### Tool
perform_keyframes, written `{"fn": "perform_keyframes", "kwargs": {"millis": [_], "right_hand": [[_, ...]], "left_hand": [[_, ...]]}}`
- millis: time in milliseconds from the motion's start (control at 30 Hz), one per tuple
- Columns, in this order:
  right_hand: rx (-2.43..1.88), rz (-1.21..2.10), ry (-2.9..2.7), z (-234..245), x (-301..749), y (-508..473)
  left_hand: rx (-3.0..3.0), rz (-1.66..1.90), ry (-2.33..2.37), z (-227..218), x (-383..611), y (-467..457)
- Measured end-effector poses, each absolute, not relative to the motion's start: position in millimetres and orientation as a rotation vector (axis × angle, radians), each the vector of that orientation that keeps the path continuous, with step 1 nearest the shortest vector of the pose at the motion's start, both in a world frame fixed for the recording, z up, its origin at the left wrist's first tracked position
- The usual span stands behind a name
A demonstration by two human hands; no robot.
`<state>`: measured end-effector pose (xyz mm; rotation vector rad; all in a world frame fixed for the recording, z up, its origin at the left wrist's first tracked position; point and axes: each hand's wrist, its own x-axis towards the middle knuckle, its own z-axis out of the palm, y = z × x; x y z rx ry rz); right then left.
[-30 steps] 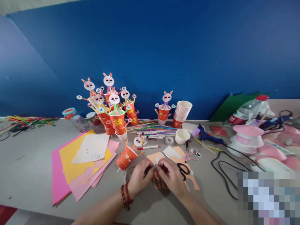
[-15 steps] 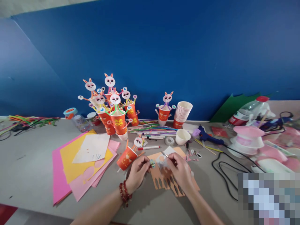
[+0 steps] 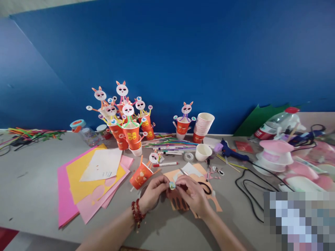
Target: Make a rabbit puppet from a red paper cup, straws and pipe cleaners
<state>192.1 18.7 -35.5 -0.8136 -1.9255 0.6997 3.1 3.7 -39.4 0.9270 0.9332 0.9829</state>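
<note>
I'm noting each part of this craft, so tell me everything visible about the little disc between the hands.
The little disc is roughly round and pale, perhaps paper, with yellow-green and bluish patches too small to read. The left hand holds its left edge, above the orange paper; the right hand's fingertips meet or nearly meet its right edge.

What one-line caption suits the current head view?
Left hand holding a small round disc, right hand at its edge, over cut orange paper, with rabbit-faced red cups standing behind.
</note>
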Motion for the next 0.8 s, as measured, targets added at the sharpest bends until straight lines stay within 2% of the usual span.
{"fn": "perform_keyframes", "kwargs": {"millis": [200,400,533,667,800], "right_hand": [[-0.843,0.741,-1.961,-35.8,192.2,17.8],[-1.036,1.159,-1.663,-34.0,187.2,16.8],[-1.036,1.296,-1.579,-35.1,184.8,18.3],[-1.007,1.232,-1.624,-36.1,183.7,15.7],[-0.971,0.98,-1.74,-34.3,183.7,10.3]], "left_hand": [[0.935,0.987,0.921,-33.7,3.2,4.6],[1.1,1.165,0.981,-30.6,5.8,1.6],[1.212,1.169,1.045,-31.3,6.0,1.1],[1.231,1.1,1.087,-36.0,4.8,2.2],[1.211,1.123,1.091,-38.0,5.6,2.9]]}}
